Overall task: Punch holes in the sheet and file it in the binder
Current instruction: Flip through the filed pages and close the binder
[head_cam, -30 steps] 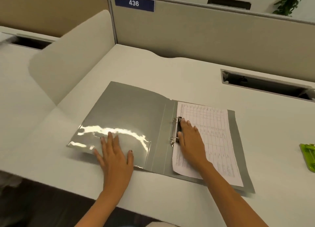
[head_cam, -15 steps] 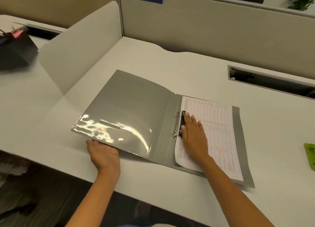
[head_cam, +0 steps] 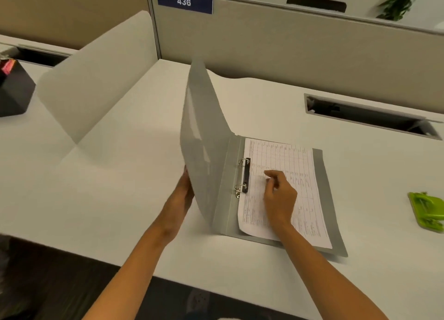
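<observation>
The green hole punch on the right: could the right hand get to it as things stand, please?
Probably yes: the right hand is over the sheet holding nothing, and only bare desk lies between it and the hole punch.

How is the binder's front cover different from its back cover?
The front cover stands almost upright; the back cover lies flat on the desk. The left hand grips the front cover; no hand holds the back cover. The front cover's inside shows no paper; the back cover carries the printed sheet. Both are grey and join at the spine.
</observation>
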Motion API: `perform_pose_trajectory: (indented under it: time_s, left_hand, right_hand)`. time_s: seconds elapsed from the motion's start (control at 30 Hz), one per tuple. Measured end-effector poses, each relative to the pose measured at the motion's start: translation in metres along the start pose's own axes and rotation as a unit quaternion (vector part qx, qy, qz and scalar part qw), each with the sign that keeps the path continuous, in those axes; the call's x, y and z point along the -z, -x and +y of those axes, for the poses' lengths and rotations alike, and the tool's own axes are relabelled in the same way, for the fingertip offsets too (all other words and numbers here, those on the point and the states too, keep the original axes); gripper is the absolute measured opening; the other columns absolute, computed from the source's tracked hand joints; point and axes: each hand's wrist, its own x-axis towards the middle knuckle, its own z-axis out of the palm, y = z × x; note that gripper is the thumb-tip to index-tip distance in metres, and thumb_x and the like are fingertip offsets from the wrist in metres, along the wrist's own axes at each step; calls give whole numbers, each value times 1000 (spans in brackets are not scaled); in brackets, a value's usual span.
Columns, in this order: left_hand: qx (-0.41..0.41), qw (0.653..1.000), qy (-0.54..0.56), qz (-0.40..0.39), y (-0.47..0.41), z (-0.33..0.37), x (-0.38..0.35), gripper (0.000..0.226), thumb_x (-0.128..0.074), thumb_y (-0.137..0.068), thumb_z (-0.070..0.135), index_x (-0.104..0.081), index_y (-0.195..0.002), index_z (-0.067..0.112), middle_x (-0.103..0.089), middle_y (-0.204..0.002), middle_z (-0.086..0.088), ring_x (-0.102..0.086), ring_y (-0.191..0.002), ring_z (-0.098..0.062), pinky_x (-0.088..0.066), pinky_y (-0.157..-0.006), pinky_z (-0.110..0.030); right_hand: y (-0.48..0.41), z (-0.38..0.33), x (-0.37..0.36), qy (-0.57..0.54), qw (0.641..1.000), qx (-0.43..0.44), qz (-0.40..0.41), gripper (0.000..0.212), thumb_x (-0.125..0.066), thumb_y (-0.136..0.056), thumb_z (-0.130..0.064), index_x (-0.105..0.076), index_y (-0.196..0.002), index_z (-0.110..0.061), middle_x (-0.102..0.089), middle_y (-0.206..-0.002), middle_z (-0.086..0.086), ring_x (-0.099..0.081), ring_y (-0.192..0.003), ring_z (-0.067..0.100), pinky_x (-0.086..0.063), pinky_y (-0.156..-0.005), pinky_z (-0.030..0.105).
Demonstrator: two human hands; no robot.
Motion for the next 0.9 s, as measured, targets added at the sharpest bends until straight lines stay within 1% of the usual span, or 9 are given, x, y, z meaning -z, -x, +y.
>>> perform_pose_trajectory:
  time_s: [0.13, 0.2, 0.4, 0.47, 0.53, 0.6, 0.63, 0.73, 0.9]
  left_hand:
    - [-66, 983, -147, -90, -25, 4, -27, 72, -21, -88, 67, 1, -150, 38, 2, -160, 17, -10, -140, 11, -15, -117, -19]
    - [-120, 961, -231, -99, -46, -3, -41, 69, -16, -86, 72, 6, -146, 45, 13, -156, 24, 4, -141, 12, -4, -120, -36]
    - [-191, 903, -368, -109, -55, -33, -82, 67, -17, -94, 57, 9, -150, 33, 16, -158, 16, 13, -145, -3, 8, -119, -41]
    - [-197, 881, -416, -113, -59, -45, -93, 68, -18, -94, 57, 9, -151, 30, 17, -159, 12, 15, -146, -6, 7, -120, -42]
    - [-189, 854, -468, -121, -63, -54, -102, 71, -14, -93, 61, 9, -151, 27, 19, -158, 11, 18, -145, -8, 8, -120, -42]
    - [-192, 821, -522, -127, -62, -64, -111, 72, -9, -91, 61, 9, -151, 25, 21, -158, 10, 21, -144, -9, 8, -119, -42]
    - [-190, 808, -543, -130, -63, -69, -114, 72, -7, -92, 60, 9, -151, 24, 21, -158, 9, 21, -144, -9, 8, -119, -42]
    - [-173, 777, -592, -124, -66, -81, -123, 66, -9, -96, 53, 8, -151, 21, 18, -158, 6, 20, -145, -12, 8, -119, -42]
    - [-191, 735, -644, -92, -70, -102, -130, 69, -1, -95, 54, -5, -152, 17, 3, -160, 2, 4, -148, -19, 4, -119, -43]
  right_hand:
    - [-6, 0, 14, -152, 969, -179, 73, 16, -50, -91, -1, -60, -98, -12, -69, -84, 5, -69, -66, 21, -60, -67, 30]
    - [-13, 5, 20, -204, 953, -220, 37, 17, -48, -92, -3, -60, -101, -10, -70, -82, 6, -70, -63, 20, -59, -63, 27]
    - [-25, 41, 47, -334, 886, -315, -62, 34, -45, -95, -2, -57, -67, -17, -62, -55, -8, -54, -59, 16, -52, -54, 22]
    - [-31, 63, 65, -393, 894, -202, -79, 49, -29, -96, 10, -66, -72, -10, -69, -63, 0, -60, -63, 17, -56, -61, 24]
    - [-38, 85, 96, -502, 854, -136, -27, 29, -38, -95, 8, -67, -94, 2, -70, -90, 13, -62, -77, 20, -55, -80, 33]
    - [-35, 76, 127, -433, 884, -177, 17, 32, -45, -96, -3, -72, -82, -13, -69, -75, 1, -63, -64, 11, -56, -65, 26]
    - [-30, 66, 126, -504, 818, -262, -88, 42, -43, -98, -12, -71, -69, -19, -65, -61, -5, -60, -52, 8, -53, -53, 21]
    - [-27, 76, 149, -519, 763, -381, -53, 37, -43, -95, -42, -69, -93, -16, -70, -76, 0, -66, -61, 16, -54, -55, 22]
    - [-29, 78, 164, -366, 850, -371, -84, 38, -49, -94, -37, -61, -120, -13, -68, -112, 3, -64, -100, 21, -52, -79, 33]
